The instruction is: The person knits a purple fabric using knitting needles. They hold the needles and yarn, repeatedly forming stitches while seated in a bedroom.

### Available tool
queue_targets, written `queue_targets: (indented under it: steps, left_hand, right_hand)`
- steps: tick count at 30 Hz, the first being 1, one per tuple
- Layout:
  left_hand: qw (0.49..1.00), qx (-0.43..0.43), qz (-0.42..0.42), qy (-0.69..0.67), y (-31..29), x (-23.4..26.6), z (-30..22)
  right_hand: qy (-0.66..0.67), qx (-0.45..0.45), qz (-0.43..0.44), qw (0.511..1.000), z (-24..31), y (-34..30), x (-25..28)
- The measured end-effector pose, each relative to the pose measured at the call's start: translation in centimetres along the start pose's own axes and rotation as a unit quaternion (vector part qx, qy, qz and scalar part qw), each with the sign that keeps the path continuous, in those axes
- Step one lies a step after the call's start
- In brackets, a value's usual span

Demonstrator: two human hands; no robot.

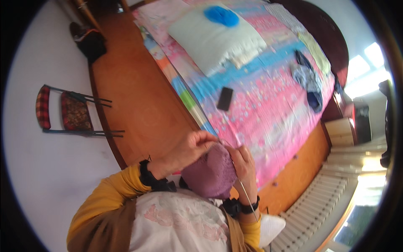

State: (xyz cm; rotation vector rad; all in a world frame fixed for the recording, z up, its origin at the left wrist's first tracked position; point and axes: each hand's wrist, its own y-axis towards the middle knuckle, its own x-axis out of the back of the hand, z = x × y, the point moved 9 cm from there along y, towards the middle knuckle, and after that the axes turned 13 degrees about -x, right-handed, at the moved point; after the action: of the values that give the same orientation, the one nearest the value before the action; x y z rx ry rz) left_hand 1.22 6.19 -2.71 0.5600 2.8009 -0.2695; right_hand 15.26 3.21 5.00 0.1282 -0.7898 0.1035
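A piece of purple knitting [211, 172] hangs bunched between my two hands, above my lap. My left hand [196, 144] pinches its upper edge, with thumb and fingers pressed together. On the other side my right hand [243, 161] grips the knitting's edge along with a thin knitting needle [248, 197]. The needle's long shaft runs down past my right wrist. Both hands meet near the top of the knitting, where the needle tips are too small to make out.
In front stands a bed with a pink and blue patterned sheet [260, 130]. On it lie a dark phone [225, 98], a pale pillow [210, 42], a bright blue bundle [221, 16] and crumpled clothing [308, 82]. A folding chair [75, 111] is at the left, a white radiator [310, 214] at the right.
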Motion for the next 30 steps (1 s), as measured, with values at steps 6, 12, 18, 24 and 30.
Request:
queue_targets:
  steps: [6,12,18,24,30]
  left_hand:
    - [0.988,-0.072,0.054,0.128,-0.1,1.1,-1.1]
    - [0.994,-0.047,0.06,0.083,-1.4,3.6,-0.4]
    - [0.982,-0.115,-0.149,-0.006,-2.7,9.4,-2.0]
    - [0.978,-0.1,-0.179,0.03,-4.6,12.6,-4.2]
    - [0.994,0.002,-0.097,-0.04,-5.9,13.3,-3.6]
  right_hand:
    - [0.09,-0.085,0.06,0.99,-0.7,2.7,-1.3]
    - [0.092,0.042,0.097,0.99,2.5,4.4,-3.7]
    - [0.043,0.118,0.042,0.991,5.2,5.3,-6.1]
    - [0.037,0.145,0.095,0.984,6.8,6.7,-9.1]
    - [0.135,0.118,0.154,0.972,8.3,6.7,-10.2]
